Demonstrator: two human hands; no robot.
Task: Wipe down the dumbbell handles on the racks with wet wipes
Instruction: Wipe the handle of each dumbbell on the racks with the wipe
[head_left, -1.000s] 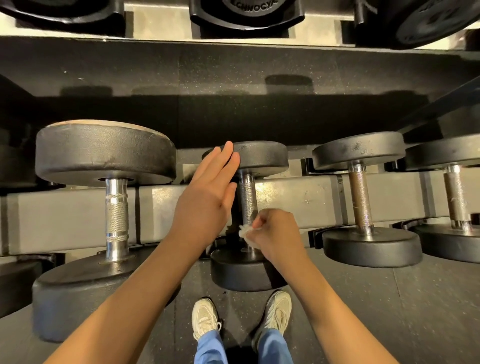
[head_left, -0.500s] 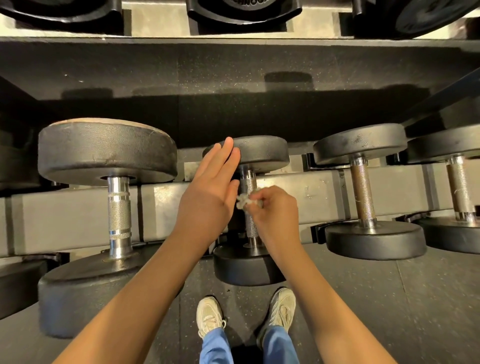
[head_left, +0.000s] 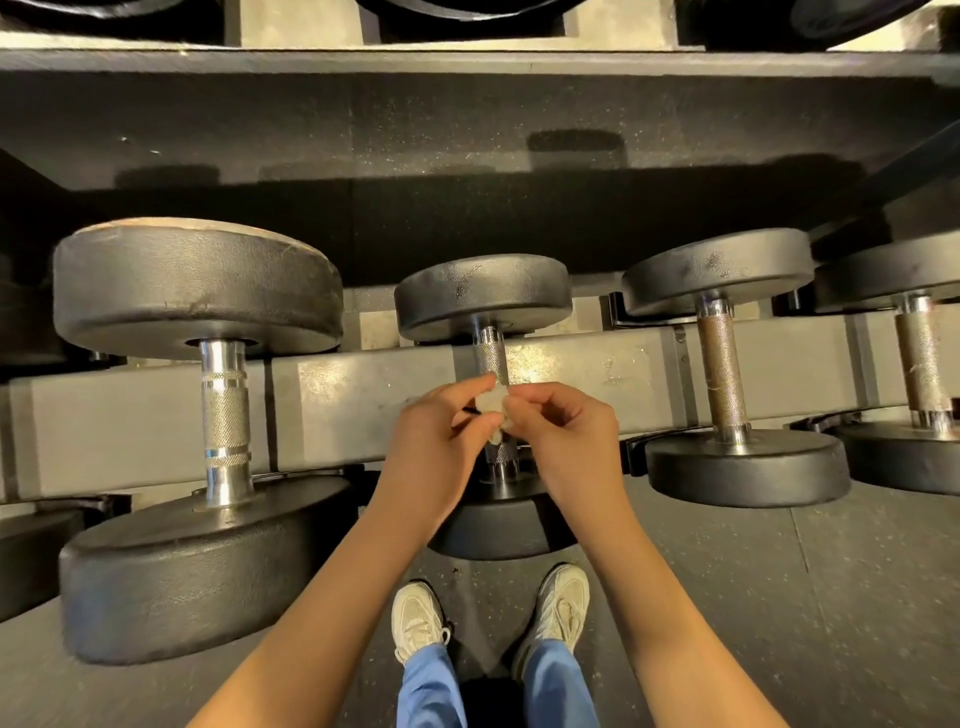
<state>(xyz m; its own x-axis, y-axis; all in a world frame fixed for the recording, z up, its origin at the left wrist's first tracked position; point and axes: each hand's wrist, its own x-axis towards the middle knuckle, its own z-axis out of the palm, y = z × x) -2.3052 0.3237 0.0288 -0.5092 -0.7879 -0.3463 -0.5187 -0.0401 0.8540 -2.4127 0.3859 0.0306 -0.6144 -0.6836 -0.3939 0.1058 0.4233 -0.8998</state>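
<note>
Over the knurled steel handle (head_left: 490, 358) of the middle black dumbbell, left hand (head_left: 436, 447) and right hand (head_left: 566, 441) meet, both pinching one crumpled white wet wipe (head_left: 493, 410).

Person is wearing light blue trousers (head_left: 431, 691) of plain loose fabric. Feet are wearing off-white mesh lace-up trainers, the left trainer (head_left: 415, 618) and right trainer (head_left: 563, 603) both showing pale laces and thick soles. Both forearms are showing bare to the left hand (head_left: 436, 441) and right hand (head_left: 569, 434).
</note>
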